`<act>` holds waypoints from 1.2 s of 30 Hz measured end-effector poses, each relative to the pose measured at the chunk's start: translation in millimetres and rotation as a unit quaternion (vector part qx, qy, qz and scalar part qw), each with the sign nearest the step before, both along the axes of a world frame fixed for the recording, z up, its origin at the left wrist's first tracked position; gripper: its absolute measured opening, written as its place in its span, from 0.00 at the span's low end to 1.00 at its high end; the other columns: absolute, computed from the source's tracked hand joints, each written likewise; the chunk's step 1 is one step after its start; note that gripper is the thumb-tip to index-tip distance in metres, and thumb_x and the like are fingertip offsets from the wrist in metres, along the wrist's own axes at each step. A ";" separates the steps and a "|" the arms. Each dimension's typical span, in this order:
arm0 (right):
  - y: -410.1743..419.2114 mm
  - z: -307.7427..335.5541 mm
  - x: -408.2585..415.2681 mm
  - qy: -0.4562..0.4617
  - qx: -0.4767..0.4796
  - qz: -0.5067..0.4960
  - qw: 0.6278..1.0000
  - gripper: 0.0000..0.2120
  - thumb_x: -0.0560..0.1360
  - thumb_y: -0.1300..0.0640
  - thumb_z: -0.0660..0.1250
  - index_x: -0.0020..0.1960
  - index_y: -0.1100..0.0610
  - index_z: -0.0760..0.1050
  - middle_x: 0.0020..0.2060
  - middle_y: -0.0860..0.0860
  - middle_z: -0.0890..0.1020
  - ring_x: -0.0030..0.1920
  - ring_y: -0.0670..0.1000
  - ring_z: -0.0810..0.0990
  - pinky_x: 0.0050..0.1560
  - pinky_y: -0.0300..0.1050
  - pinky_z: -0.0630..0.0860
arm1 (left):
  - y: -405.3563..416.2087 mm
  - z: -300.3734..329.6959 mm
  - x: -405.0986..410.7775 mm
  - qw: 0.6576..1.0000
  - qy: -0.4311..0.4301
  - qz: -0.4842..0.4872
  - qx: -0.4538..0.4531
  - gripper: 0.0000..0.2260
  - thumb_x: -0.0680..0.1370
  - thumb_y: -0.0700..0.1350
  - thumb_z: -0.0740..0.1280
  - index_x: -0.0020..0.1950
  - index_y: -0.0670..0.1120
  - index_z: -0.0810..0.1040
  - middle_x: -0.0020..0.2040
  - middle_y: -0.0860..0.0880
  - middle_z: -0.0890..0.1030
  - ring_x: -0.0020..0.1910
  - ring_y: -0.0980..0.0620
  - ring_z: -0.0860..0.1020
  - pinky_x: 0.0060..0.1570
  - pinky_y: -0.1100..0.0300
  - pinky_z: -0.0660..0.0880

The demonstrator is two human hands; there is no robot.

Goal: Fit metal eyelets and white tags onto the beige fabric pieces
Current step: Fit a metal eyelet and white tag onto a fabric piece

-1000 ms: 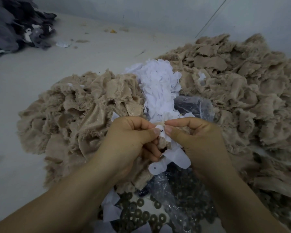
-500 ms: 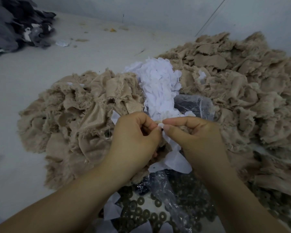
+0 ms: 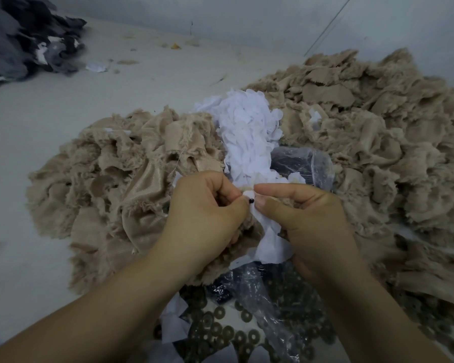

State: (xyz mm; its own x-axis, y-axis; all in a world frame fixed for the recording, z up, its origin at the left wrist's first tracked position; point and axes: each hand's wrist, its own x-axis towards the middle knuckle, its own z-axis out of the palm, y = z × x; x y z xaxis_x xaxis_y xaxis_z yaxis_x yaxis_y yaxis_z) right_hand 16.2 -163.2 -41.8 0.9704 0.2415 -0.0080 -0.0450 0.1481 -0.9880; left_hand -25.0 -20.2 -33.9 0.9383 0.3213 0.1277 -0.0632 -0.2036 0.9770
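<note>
Left hand [image 3: 207, 213] and right hand [image 3: 307, 218] pinch a white tag [image 3: 269, 239] and beige fabric piece [image 3: 249, 224] together. Eyelets [image 3: 228, 331] lie near, beige heaps [image 3: 364, 142] beyond.

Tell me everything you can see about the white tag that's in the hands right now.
The white tag is a thin, limp strip, like paper or non-woven cloth, creased and crumpled. Its top end is pinched between the left hand and the right hand, where a small dark stud shows through it against a beige fabric piece. The rest hangs down between the palms, widening at the bottom, above the clear plastic bag.
</note>
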 end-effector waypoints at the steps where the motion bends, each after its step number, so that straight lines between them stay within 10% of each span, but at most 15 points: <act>1: 0.0 -0.6 -0.6 -0.016 -0.020 -0.015 1.000 0.09 0.67 0.62 0.77 0.40 0.48 0.87 0.38 0.51 0.87 0.43 0.49 0.87 0.43 0.38 0.82 | 0.1 -0.5 -0.2 1.000 0.000 0.000 0.005 0.10 0.74 0.34 0.72 0.33 0.41 0.78 0.21 0.48 0.76 0.18 0.54 0.73 0.20 0.63 0.69; 8: 3.9 -7.5 0.7 0.041 -0.027 -0.041 0.998 0.08 0.71 0.69 0.74 0.41 0.57 0.86 0.39 0.58 0.87 0.44 0.56 0.87 0.44 0.45 0.83 | -2.3 -5.6 -1.1 0.995 -0.026 0.022 0.098 0.10 0.72 0.36 0.74 0.34 0.45 0.77 0.28 0.48 0.79 0.24 0.55 0.76 0.25 0.64 0.73; 15: -2.7 -1.2 8.0 0.140 0.044 0.006 0.989 0.09 0.73 0.68 0.71 0.52 0.60 0.83 0.45 0.59 0.87 0.44 0.55 0.87 0.41 0.44 0.82 | 4.7 -17.4 -3.6 0.916 -0.261 -0.001 0.304 0.06 0.73 0.31 0.72 0.46 0.40 0.83 0.51 0.49 0.79 0.47 0.59 0.78 0.49 0.71 0.72; 22: -4.8 -3.1 10.7 0.205 0.076 0.028 0.975 0.15 0.71 0.65 0.72 0.57 0.66 0.80 0.50 0.65 0.84 0.51 0.63 0.84 0.52 0.55 0.79 | 14.5 -35.4 -4.2 0.892 -0.273 -0.115 0.342 0.12 0.77 0.34 0.67 0.59 0.40 0.83 0.63 0.43 0.78 0.60 0.48 0.79 0.51 0.51 0.79; 30: -4.8 1.9 10.6 0.231 0.079 0.039 0.969 0.17 0.65 0.64 0.72 0.53 0.64 0.80 0.46 0.62 0.86 0.44 0.56 0.85 0.45 0.50 0.82 | 18.2 -32.5 1.6 0.879 -0.286 -0.098 0.369 0.09 0.76 0.37 0.73 0.55 0.40 0.85 0.55 0.43 0.83 0.52 0.49 0.82 0.49 0.55 0.80; 36: -6.7 9.5 7.1 0.165 -0.021 0.032 0.986 0.04 0.76 0.63 0.70 0.49 0.59 0.82 0.46 0.59 0.87 0.52 0.59 0.85 0.58 0.56 0.80 | 15.9 -34.6 4.2 0.871 -0.302 -0.068 0.382 0.08 0.74 0.33 0.72 0.52 0.37 0.85 0.49 0.41 0.84 0.44 0.46 0.83 0.43 0.56 0.80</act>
